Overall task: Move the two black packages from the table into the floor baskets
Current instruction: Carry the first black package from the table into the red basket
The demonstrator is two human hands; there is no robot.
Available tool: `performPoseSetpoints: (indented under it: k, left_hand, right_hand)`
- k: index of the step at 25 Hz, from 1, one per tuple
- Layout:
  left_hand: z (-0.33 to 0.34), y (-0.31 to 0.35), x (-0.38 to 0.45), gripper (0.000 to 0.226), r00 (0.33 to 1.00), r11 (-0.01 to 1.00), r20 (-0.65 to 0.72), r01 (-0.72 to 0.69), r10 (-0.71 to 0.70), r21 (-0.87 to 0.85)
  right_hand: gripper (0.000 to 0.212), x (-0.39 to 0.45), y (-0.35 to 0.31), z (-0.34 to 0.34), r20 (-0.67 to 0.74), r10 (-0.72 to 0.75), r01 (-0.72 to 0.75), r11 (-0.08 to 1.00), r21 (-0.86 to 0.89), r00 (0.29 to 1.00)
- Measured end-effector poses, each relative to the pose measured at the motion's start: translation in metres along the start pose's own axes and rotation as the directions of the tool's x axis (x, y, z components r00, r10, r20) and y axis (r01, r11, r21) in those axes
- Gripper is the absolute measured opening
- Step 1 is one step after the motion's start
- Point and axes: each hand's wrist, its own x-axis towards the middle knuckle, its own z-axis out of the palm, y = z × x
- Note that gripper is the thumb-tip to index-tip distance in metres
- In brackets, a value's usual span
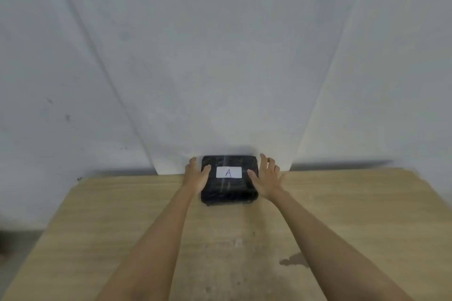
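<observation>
One black wrapped package [229,187] with a white label marked "A" lies at the far edge of the wooden table [97,227], against the white backdrop. My left hand [195,176] clasps its left side, thumb on top and fingers curled round the far left corner. My right hand [266,177] is at its right side with the fingers spread and raised; only the thumb rests on the package's top edge. The package rests flat on the table. No second package and no floor basket is in view.
A white sheet backdrop [220,56] hangs right behind the table's far edge. A dark stain [293,260] marks the tabletop near my right forearm. A strip of grey floor [14,252] shows at the lower left beside the table.
</observation>
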Motion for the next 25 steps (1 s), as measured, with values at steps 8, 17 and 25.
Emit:
performPoseSetpoints:
  k: [8, 17, 25]
  left_hand:
    - [0.025, -0.019, 0.012, 0.053, 0.995, 0.966, 0.031, 0.101, -0.096, -0.239]
    - [0.015, 0.019, -0.038, 0.055, 0.985, 0.936, 0.023, -0.156, 0.172, -0.316]
    - [0.056, 0.062, -0.102, 0.061, 0.917, 0.92, 0.086, -0.384, 0.39, -0.08]
  right_hand:
    - [0.057, 0.006, 0.02, 0.039, 0.058, 0.092, -0.105, 0.955, 0.276, 0.994]
    - [0.04, -0.043, 0.008, -0.001, -0.17, 0.056, 0.062, 0.784, 0.618, 0.984]
    - [0.025, -0.12, 0.056, -0.063, -0.344, 0.149, 0.135, 0.725, 0.676, 0.927]
